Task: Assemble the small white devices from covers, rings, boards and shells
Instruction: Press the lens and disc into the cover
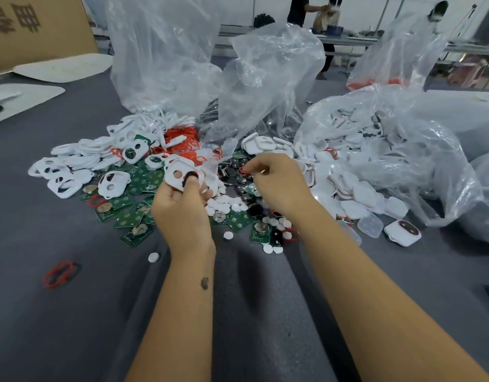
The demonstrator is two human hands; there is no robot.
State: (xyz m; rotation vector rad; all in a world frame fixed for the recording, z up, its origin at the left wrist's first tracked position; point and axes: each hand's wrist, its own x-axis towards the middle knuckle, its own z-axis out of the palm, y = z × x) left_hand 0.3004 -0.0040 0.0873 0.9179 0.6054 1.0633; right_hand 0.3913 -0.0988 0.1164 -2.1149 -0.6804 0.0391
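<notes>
Centrally, on a grey table (72, 312), heaps of white covers, green boards (133, 216) and red rings spill from plastic bags (265, 78). Above the heap, the left hand (182, 213) grips one cover (182, 175) by its rim; it looks light, stiff and thin, best held at the edges. The right hand (276, 180) pinches a ring (244, 170), seemingly soft and floppy.

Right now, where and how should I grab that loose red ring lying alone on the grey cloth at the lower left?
Pinch the red ring from above across its thin band, on the near edge. It lies flat and apart from the pile, so fingers must nip it off the grey cloth.
</notes>
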